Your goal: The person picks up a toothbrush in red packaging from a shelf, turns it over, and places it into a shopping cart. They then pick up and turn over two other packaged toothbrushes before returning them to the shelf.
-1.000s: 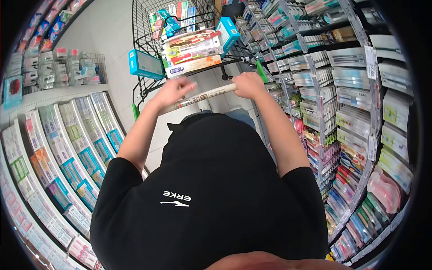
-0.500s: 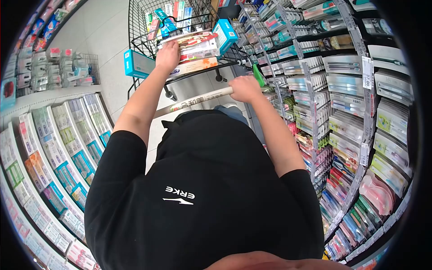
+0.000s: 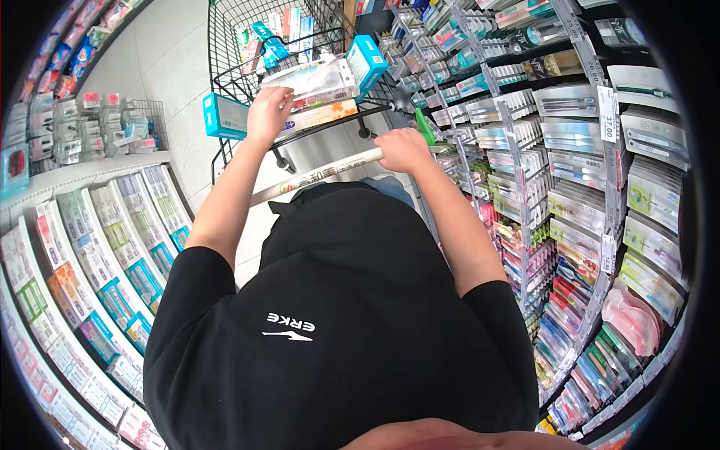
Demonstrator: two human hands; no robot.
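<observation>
I stand behind a black wire shopping cart (image 3: 225, 45) in a shop aisle. My right hand (image 3: 403, 148) is closed around the cart's white handle bar (image 3: 322, 175). My left hand (image 3: 268, 112) reaches over the bar and grips the near edge of a stack of flat toothbrush and toothpaste packs (image 3: 319, 90) lying on the cart's upper seat. A teal box (image 3: 224, 116) sits just left of that hand, and another teal box (image 3: 367, 61) leans at the stack's right end. More small packs lie deeper in the cart's basket.
Shelves of toothbrush packs with price tags (image 3: 600, 150) line the right side close to the cart. Slanted racks of boxed toothpaste (image 3: 112, 247) run along the left. A small wire bin of packs (image 3: 120, 124) stands at the left rack's end. Pale floor tiles (image 3: 169, 60) stretch ahead.
My left hand left the handle bar, reached forward and took hold of the stack of packs on the cart seat. The right hand stayed on the bar.
</observation>
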